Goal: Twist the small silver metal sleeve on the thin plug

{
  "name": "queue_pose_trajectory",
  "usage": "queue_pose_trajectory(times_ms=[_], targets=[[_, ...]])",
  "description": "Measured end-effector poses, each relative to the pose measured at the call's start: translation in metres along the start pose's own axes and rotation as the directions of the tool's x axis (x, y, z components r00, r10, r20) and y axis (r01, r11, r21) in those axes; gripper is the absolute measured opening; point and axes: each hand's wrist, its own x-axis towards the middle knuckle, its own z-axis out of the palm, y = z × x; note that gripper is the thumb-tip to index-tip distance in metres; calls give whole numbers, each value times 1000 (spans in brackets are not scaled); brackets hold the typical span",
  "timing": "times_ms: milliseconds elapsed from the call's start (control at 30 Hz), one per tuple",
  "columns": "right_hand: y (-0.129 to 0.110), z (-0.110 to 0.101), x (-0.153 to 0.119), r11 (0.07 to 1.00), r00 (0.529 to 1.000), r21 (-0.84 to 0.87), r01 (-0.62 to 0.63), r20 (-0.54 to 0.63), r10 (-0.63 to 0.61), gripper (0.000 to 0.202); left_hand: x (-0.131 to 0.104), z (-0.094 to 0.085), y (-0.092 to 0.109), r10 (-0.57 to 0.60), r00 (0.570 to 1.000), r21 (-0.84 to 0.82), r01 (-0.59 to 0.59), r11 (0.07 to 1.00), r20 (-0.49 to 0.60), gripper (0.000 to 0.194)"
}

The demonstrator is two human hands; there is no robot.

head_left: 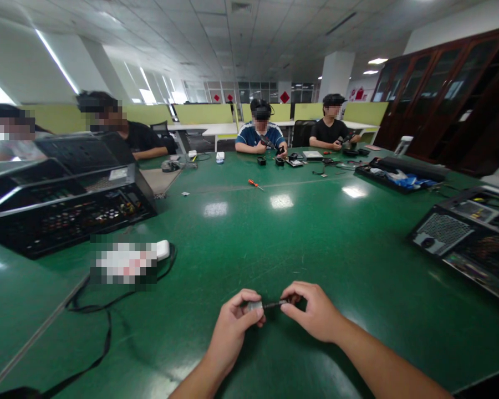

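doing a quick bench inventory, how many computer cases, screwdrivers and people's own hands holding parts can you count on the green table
open computer cases: 3 (left, right, far right)
orange-handled screwdriver: 1
wearer's hands: 2, left hand and right hand, both on one small metal part
total: 6

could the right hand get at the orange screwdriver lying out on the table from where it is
Probably not: the right hand is busy pinching a small part, and the orange screwdriver lies far across the bare green table.

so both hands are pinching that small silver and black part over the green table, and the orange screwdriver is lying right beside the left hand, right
Not quite. The head view shows the left hand and right hand pinching the small part over the green table, but the orange screwdriver lies far across the table, apart from both hands.
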Motion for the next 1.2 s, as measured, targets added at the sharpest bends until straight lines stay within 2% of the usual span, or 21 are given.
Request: queue_pose_trajectory(times_ms=[1200], targets=[[2,-13,1,1000,999,-18,-3,36,4,8,0,4,3,-23,999,-3,23,1000,-28,19]])
